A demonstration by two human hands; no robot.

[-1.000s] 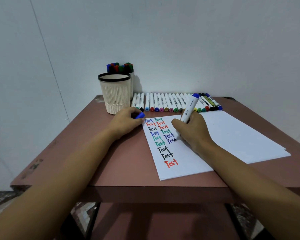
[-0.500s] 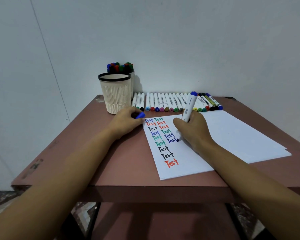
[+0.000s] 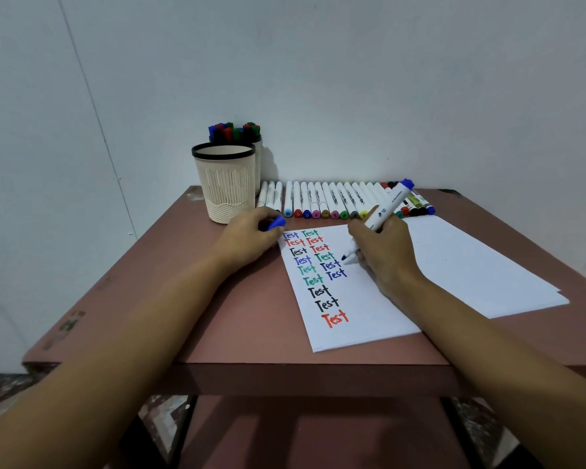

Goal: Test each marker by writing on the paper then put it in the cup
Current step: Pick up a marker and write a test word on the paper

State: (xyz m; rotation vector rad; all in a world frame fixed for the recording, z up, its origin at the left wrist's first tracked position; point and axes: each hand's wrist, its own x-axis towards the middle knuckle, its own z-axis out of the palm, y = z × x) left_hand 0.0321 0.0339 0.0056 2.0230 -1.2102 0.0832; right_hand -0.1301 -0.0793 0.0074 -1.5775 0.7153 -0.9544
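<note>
My right hand (image 3: pixel 384 255) grips a white marker with a blue end (image 3: pixel 388 206), its dark tip lifted just above the paper (image 3: pixel 369 309) beside the written rows of "Test". My left hand (image 3: pixel 247 236) rests at the paper's top left corner and holds the marker's blue cap (image 3: pixel 275 224). A cream cup with a black rim (image 3: pixel 225 184) stands at the back left, just behind my left hand. A row of several capped markers (image 3: pixel 325 203) lies along the back edge of the table.
A second cup (image 3: pixel 241 137) full of markers stands behind the cream cup against the wall. More white sheets (image 3: pixel 481 265) lie to the right on the reddish-brown table (image 3: pixel 237 326). The table's front edge is close to me.
The right hand finished the last blue "Test" and lifted the marker tip up and to the right off the paper. The left hand stayed in place with the cap.
</note>
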